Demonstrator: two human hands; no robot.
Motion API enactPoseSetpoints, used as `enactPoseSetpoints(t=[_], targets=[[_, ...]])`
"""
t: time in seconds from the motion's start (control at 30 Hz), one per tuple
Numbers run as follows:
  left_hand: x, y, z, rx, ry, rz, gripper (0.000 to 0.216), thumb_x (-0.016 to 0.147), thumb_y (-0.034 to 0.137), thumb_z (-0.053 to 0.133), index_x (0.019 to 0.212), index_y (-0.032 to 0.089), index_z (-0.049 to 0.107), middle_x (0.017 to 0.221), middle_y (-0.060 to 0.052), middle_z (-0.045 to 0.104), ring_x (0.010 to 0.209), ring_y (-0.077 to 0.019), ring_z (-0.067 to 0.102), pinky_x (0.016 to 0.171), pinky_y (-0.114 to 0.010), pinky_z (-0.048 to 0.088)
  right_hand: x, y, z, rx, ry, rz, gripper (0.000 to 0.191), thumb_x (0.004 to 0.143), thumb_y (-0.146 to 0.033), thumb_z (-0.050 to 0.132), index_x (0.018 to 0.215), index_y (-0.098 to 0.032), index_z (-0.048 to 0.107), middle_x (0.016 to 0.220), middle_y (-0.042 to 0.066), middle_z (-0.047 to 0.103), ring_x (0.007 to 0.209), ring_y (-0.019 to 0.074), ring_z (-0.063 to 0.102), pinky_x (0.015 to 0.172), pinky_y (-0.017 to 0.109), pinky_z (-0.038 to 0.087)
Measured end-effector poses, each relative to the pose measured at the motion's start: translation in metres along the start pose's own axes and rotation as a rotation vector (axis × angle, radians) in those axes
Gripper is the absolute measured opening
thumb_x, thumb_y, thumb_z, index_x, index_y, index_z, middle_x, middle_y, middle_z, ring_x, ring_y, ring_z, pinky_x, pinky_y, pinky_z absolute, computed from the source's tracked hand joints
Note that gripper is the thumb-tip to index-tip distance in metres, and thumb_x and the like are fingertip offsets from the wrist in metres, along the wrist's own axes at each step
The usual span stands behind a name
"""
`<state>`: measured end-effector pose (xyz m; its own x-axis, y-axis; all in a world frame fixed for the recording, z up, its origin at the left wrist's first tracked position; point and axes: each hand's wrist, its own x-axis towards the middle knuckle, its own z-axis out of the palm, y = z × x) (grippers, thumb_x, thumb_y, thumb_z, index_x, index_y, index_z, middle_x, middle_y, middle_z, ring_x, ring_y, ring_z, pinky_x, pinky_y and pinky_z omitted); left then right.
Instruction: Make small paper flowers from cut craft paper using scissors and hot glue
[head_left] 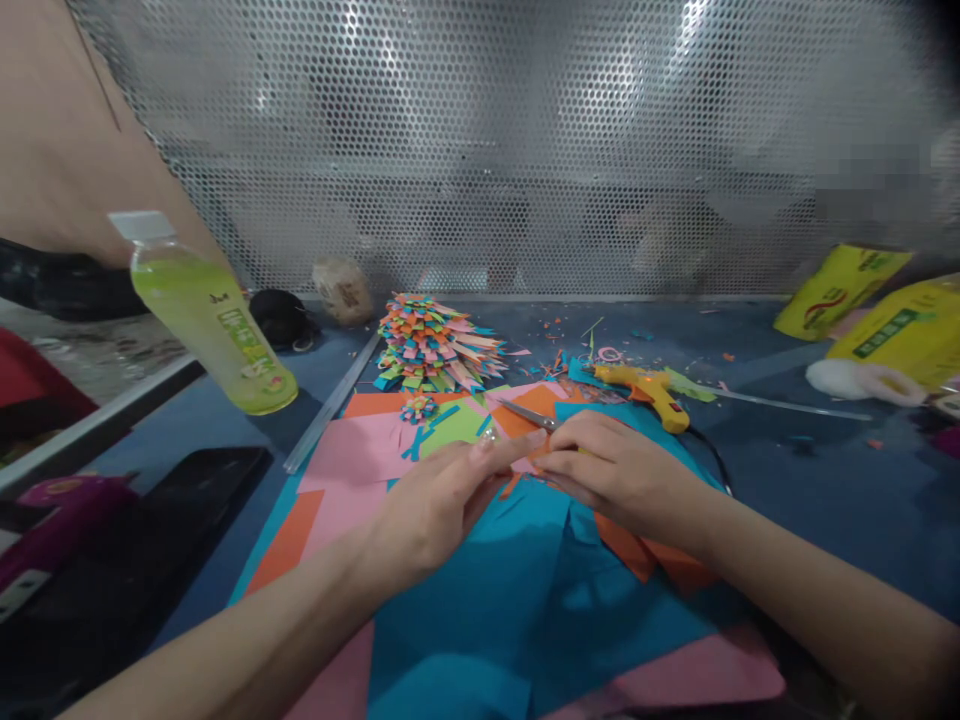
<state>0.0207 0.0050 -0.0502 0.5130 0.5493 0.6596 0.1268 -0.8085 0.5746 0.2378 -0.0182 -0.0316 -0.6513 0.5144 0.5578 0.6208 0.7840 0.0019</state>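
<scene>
My left hand (442, 495) and my right hand (615, 470) meet over a spread of coloured paper sheets (480, 590) in blue, pink and orange. The left hand's fingers are extended, its fingertips pressing against something small at the right hand. My right hand is curled closed over scissors (529, 413), whose metal blades poke out to the left, with an orange paper strip under it. A small paper rosette (418, 406) lies just beyond the left hand. A pile of multicoloured paper strips (435, 345) sits further back.
A yellow glue gun (649, 392) with a black cord lies right of my hands. A green drink bottle (214, 320) stands at left, a black tablet (150, 540) beside it. Yellow packets (877, 305) and a white wad sit far right. Perforated metal mesh (487, 140) walls the back.
</scene>
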Motion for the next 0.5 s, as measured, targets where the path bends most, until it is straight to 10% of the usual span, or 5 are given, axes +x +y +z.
enactPoseSetpoints(t=[0.13, 0.5], targets=[[0.001, -0.004, -0.001, 0.143, -0.078, 0.164, 0.059, 0.084, 0.012, 0.047, 0.136, 0.030, 0.027, 0.099, -0.002, 0.067, 0.078, -0.0135, 0.060, 0.074, -0.027, 0.049, 0.000, -0.001, -0.003, 0.209, 0.025, 0.082, 0.015, 0.087, -0.020, 0.049, 0.092, -0.017, 0.063, 0.087, 0.006, 0.062, 0.083, 0.0150, 0.055, 0.072, 0.026, 0.048], [0.003, 0.014, -0.008, -0.022, -0.301, 0.031, 0.052, 0.089, 0.049, 0.023, 0.133, 0.026, 0.038, 0.096, -0.007, 0.065, 0.085, -0.0190, 0.060, 0.078, -0.033, 0.048, 0.008, -0.007, -0.005, 0.755, 0.144, 0.478, 0.008, 0.079, -0.018, 0.055, 0.075, -0.017, 0.063, 0.070, 0.001, 0.062, 0.064, 0.0097, 0.058, 0.057, 0.020, 0.046]])
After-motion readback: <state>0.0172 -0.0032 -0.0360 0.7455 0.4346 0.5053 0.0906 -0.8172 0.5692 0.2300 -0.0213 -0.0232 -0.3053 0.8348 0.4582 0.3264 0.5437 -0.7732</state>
